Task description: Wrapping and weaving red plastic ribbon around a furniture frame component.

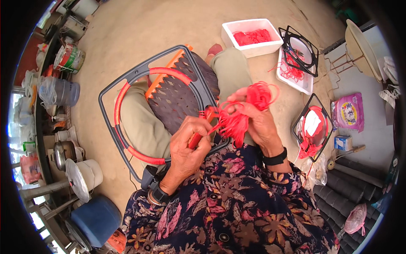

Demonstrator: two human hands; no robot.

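The red cord (230, 120) runs between our two hands, just above the near right part of the grey frame (111, 89) that lies across our knees. Its long axis goes from lower left to upper right: it starts where it is bound onto the ring (120, 99) of the frame, at about the spot our left fingers pinch, and rises to the loose coil (259, 94) bunched over our right hand.

Our left hand (186, 146) is clenched on the ring where the red wrapping ends, thumb side toward the cord, so this hand is the nearer one to the point of winding. Our right hand (258, 122) lies to the right and slightly farther, its fingers curled around the coil and the strands hanging from it. From the left fingers the free cord leads off to the right and away from us.

The ring shows red wrapping along its left and near arc; the far right part, under a perforated dark panel (177, 99) with an orange edge, is bare grey.

On the floor to the far right stand a white box (270, 46) with more red cord and a white tray (305, 86) bearing a black frame (301, 50). Another wrapped frame (315, 127) lies to the right, near our right wrist.
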